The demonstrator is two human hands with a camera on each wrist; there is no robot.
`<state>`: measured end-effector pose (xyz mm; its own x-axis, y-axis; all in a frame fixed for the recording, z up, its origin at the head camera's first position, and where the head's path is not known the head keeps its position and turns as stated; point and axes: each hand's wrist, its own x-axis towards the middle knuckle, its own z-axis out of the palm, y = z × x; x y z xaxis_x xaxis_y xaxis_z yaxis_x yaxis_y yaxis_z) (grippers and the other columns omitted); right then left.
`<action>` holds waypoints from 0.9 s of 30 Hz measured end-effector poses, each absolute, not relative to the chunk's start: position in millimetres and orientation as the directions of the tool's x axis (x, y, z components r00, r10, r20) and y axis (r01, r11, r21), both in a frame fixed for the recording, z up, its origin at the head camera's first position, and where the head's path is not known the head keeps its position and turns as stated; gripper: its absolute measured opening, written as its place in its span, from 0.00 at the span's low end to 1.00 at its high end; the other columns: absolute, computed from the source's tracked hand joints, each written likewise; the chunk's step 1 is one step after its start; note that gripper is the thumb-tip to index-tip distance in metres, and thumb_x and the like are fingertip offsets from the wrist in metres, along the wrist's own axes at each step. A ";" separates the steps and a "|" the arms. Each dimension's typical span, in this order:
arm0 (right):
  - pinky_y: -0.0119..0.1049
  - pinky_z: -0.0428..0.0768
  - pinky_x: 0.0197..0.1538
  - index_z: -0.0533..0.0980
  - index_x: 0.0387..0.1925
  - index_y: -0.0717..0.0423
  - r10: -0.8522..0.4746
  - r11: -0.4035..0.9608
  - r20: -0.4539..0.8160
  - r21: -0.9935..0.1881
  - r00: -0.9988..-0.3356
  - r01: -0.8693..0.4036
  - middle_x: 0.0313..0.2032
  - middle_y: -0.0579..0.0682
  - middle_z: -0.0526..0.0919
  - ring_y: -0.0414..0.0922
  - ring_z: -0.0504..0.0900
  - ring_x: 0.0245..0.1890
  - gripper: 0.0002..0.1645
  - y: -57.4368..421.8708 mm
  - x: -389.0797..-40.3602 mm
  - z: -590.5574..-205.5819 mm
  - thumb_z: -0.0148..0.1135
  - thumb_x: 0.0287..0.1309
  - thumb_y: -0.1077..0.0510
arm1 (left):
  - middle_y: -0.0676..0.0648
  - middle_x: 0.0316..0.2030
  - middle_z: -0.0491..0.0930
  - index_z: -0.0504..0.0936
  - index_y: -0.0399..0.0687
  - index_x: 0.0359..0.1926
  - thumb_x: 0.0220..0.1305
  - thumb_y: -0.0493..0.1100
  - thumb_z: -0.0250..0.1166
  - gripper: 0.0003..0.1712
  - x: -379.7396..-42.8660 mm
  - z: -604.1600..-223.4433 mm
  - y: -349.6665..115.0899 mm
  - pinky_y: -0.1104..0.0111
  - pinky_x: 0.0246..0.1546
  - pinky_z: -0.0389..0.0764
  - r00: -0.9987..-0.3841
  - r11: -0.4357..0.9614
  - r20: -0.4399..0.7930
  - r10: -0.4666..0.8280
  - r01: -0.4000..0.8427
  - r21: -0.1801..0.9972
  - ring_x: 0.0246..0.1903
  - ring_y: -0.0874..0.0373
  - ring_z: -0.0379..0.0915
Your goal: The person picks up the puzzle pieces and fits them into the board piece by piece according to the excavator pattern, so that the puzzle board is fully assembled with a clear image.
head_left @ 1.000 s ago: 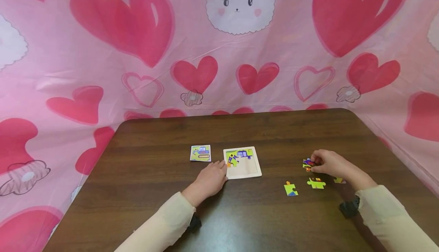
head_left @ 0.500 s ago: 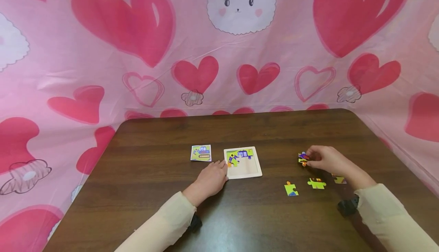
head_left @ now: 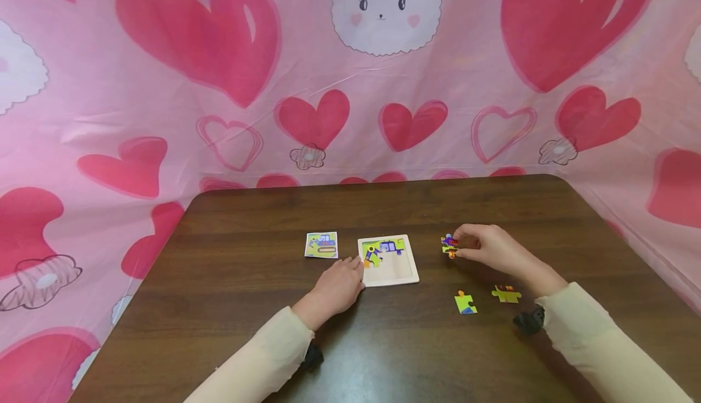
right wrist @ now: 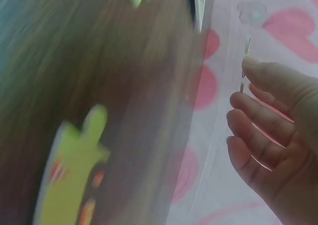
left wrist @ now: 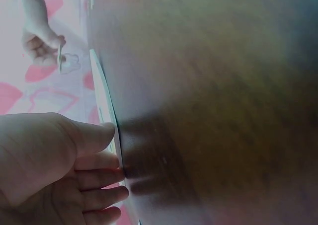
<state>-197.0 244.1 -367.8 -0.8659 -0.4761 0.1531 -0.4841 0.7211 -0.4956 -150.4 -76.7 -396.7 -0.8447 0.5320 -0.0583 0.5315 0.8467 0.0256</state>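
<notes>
My right hand (head_left: 495, 251) pinches a purple, yellow and orange puzzle piece (head_left: 449, 246) between thumb and fingers, raised over the table. In the right wrist view that piece (right wrist: 242, 83) appears edge-on at the fingertips. My left hand (head_left: 335, 285) rests with fairly straight fingers at the left edge of a pale wooden puzzle frame (head_left: 408, 279). Inside the frame, joined pieces (head_left: 385, 248) of a blue and green vehicle picture fill the upper and left part; bare board shows at lower right. In the left wrist view the thumb and fingers (left wrist: 102, 187) touch the frame's rim.
Left of the frame lies a small picture card (head_left: 321, 245) of a blue digger. Two loose green puzzle pieces, one with a blue corner (head_left: 465, 302) and one with orange marks (head_left: 506, 294), lie on the dark wooden table (head_left: 383, 342). A pink heart-patterned cloth (head_left: 306, 68) hangs behind.
My right hand has picked up the purple and orange piece and carried it left toward the frame. Its forearm now covers another loose piece. The left hand has stayed at the frame.
</notes>
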 end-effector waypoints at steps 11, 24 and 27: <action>0.31 0.71 0.25 0.79 0.36 0.52 -0.563 0.667 0.172 -0.483 -0.808 -0.567 0.32 0.44 0.80 0.38 0.69 0.23 0.13 195.3 -205.9 -370.0 0.71 0.46 0.59 | 0.40 0.56 0.71 0.73 0.34 0.55 0.64 0.44 0.58 0.23 -149.1 -396.6 -77.4 0.60 0.57 0.66 -0.832 0.833 -0.039 0.553 0.553 -0.008 0.56 0.47 0.67; 0.30 0.71 0.26 0.80 0.36 0.53 -0.658 0.642 0.127 -0.420 -0.742 -0.641 0.30 0.41 0.79 0.40 0.70 0.24 0.11 150.1 -210.7 -379.0 0.70 0.48 0.58 | 0.40 0.57 0.71 0.73 0.34 0.56 0.64 0.45 0.57 0.24 -149.2 -395.1 -77.1 0.61 0.57 0.65 -0.836 0.837 -0.052 0.546 0.547 -0.003 0.56 0.47 0.66; 0.32 0.74 0.32 0.81 0.36 0.54 -0.667 0.651 0.108 -0.397 -0.737 -0.647 0.32 0.42 0.81 0.41 0.74 0.27 0.11 142.4 -211.8 -381.0 0.69 0.49 0.57 | 0.40 0.57 0.71 0.73 0.34 0.56 0.64 0.45 0.57 0.24 -149.2 -395.2 -77.4 0.61 0.57 0.65 -0.838 0.840 -0.061 0.542 0.543 -0.001 0.57 0.47 0.66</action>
